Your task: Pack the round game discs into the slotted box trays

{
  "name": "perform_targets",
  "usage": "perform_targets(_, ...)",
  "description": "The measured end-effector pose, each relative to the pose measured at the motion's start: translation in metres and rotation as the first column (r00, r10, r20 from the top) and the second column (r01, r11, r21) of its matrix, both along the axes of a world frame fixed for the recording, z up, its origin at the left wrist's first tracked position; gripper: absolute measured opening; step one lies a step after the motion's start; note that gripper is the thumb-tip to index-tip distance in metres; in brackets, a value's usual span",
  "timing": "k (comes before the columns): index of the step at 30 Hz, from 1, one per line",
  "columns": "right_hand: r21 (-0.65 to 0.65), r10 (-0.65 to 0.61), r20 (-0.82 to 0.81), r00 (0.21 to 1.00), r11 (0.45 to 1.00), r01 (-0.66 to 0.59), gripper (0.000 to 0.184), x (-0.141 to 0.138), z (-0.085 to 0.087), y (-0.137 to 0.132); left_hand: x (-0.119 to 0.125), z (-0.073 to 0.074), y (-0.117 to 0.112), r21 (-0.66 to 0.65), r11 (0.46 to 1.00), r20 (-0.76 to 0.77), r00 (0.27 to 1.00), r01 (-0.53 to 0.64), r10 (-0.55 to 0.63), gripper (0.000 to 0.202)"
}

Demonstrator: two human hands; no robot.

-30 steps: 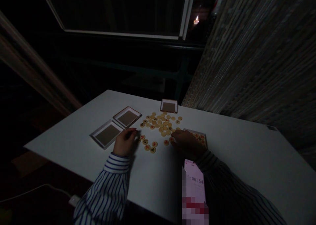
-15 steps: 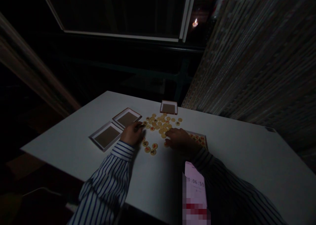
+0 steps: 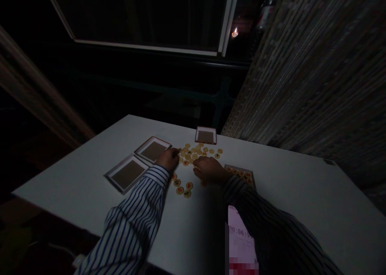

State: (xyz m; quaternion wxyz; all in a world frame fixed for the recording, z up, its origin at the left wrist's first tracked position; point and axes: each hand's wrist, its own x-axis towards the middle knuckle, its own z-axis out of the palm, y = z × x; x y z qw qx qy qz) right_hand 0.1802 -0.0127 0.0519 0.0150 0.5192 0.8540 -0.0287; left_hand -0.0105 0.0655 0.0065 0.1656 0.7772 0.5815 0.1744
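Round pale Chinese chess pieces (image 3: 188,156) lie in a loose heap mid-table, some marked red or black. At the heap's left edge is my left hand (image 3: 167,159), fingers drawn together; what they pinch, if anything, is hidden. My right hand (image 3: 210,170) reaches over the heap's near side, its fingers curled down on a piece (image 3: 196,167) half covered by them. Between my wrists sits a small separate group of marked pieces (image 3: 187,193). Right of my right hand, a shallow box (image 3: 253,179) holds rows of red-marked pieces, partly behind my sleeve.
Two shallow boxes (image 3: 128,173) (image 3: 153,149) lie at the left of the white table (image 3: 75,174), and another box (image 3: 206,136) stands at the back. A lit phone (image 3: 241,239) showing a timer is near my right forearm. String curtains (image 3: 289,74) hang on the right.
My left hand has moved right and its fingers have closed at the heap's edge. My right hand has shifted left onto the pieces, uncovering more of the filled box. The view has tilted slightly.
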Motion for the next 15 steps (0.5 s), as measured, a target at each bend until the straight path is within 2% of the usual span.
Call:
perform_targets(6, 0.026, 0.025, -0.007, 1.0, 0.999, -0.025, 0.03, -0.0004, -0.0009, 0.0009, -0.0005, -0.0037, 0.0056, 0.012, 0.999, -0.028, 0.998, 0.052, -0.052, 0.035)
perform_targets(15, 0.059, 0.035, -0.031, 0.999, 0.998, -0.033, 0.031, 0.001, 0.0033, -0.006, 0.003, 0.001, 0.0072, 0.042, 0.997, -0.051, 0.996, 0.072, -0.07, 0.031)
